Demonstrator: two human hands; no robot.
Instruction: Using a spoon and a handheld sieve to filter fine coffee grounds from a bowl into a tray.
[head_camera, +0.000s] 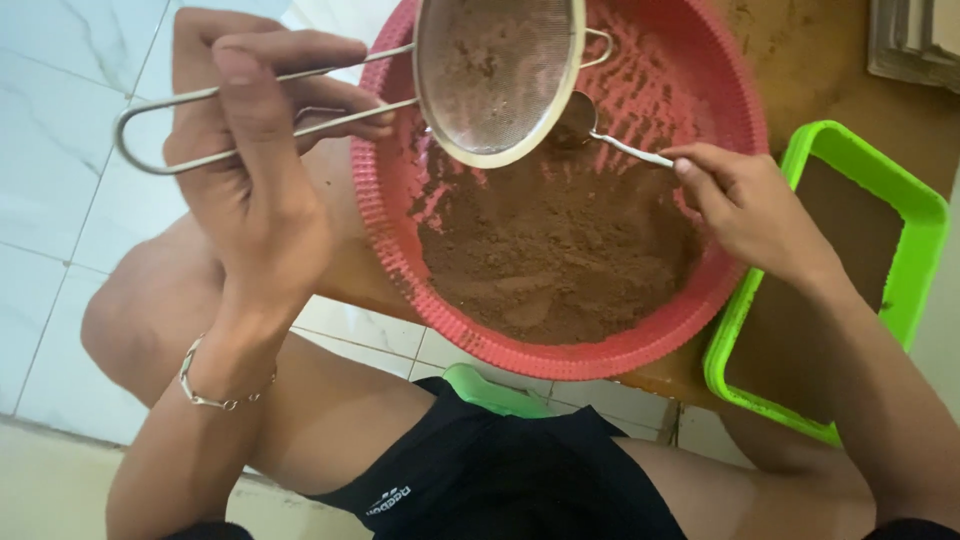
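Over the red basin (400, 250) of brown powder (560, 250), left hand (255, 150) fingers grip the wire handle of a mesh sieve (497, 70). Right hand (745, 205) fingers pinch a metal spoon (600, 130), bowl under the sieve. Green tray (925, 215) alongside.

Left hand (255, 150): raised at the left of the scene, back of hand toward the camera, thumb uppermost and extended toward the far side, fingers curled inward in a closed grip. Left wrist straight, ringed by a thin metal bracelet (215, 390); forearm running down to the near left edge.

Right hand (745, 205): positioned at the right, lower than the left, fingertips pinched together and directed left. Right wrist slightly bent; forearm angled down toward the near right corner. Hands well apart.
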